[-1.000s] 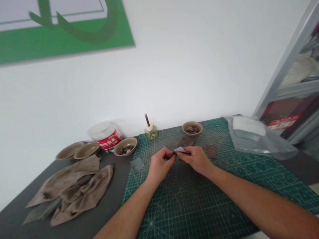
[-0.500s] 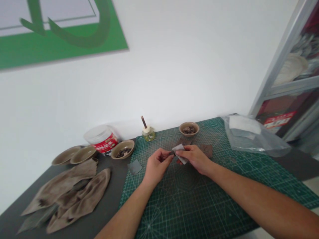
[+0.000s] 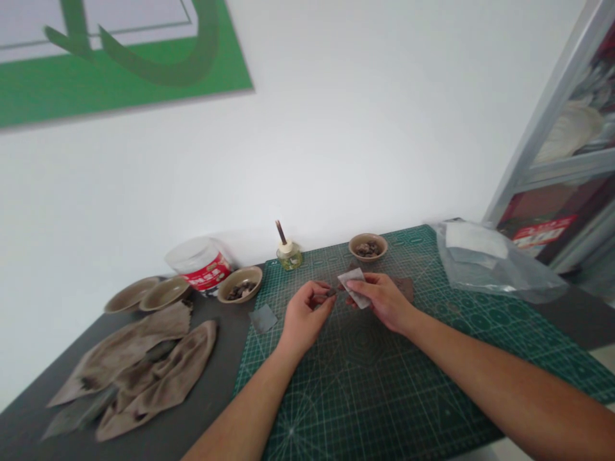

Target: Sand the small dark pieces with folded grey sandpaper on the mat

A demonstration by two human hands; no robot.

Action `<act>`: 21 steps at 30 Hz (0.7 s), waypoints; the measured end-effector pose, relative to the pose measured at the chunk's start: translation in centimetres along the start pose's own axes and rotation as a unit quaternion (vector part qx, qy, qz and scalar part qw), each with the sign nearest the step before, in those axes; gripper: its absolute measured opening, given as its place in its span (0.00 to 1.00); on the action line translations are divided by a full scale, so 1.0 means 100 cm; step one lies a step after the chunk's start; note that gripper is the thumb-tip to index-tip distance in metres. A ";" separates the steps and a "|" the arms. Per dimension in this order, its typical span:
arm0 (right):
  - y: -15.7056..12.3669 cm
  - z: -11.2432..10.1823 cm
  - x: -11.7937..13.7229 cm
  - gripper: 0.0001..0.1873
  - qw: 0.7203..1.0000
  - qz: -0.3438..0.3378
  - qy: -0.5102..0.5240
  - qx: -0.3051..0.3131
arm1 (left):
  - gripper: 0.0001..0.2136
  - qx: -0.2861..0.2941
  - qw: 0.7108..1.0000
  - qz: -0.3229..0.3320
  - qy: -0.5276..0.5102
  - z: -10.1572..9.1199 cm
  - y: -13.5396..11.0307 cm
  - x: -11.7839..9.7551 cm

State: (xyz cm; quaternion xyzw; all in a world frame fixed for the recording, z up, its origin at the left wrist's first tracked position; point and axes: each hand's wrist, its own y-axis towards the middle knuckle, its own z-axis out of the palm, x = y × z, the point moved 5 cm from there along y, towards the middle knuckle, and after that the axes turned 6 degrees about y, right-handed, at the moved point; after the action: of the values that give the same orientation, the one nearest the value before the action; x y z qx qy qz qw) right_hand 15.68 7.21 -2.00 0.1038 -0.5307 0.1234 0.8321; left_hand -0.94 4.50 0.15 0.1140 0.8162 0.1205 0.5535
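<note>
Over the green cutting mat (image 3: 327,397), my left hand (image 3: 303,317) pinches a small dark piece (image 3: 331,292), too small to identify. My right hand (image 3: 388,302) is closed on a light grey folded sheet of sandpaper (image 3: 354,287), thumb on its face. A narrow gap separates the sheet from the dark piece. Behind my right hand lies a flat brown piece (image 3: 405,288), partly hidden. A grey square sheet (image 3: 263,318) lies flat on the mat, left of my left hand.
Bowls of small dark stone-like pieces stand at the back (image 3: 368,247) and left (image 3: 240,284). Nearby are a red-labelled tub (image 3: 202,264), a small jar with a brush handle (image 3: 289,255) and stacked bowls (image 3: 129,296). Brown cloths (image 3: 158,378) lie left, a plastic bag (image 3: 500,262) right.
My right hand has drawn the sandpaper back from the dark piece, to the right, and the sheet's face now shows more. My left hand still pinches the piece.
</note>
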 end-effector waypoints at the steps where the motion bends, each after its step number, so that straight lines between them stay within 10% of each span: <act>1: 0.000 -0.001 0.001 0.21 1.000 -0.001 -0.003 -0.005 | 0.07 0.000 1.000 -0.004 -0.012 0.000 0.000 0.001; 21: -0.001 0.004 -0.002 0.18 0.994 -0.021 -0.103 0.041 | 0.10 0.034 0.993 -0.036 -0.111 0.007 0.001 0.001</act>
State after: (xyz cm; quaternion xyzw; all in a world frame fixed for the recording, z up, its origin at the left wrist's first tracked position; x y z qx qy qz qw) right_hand 15.29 6.94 -2.01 0.1613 -0.6060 0.1162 0.7702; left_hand -0.32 4.66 -0.17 0.1161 0.7569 0.0598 0.6403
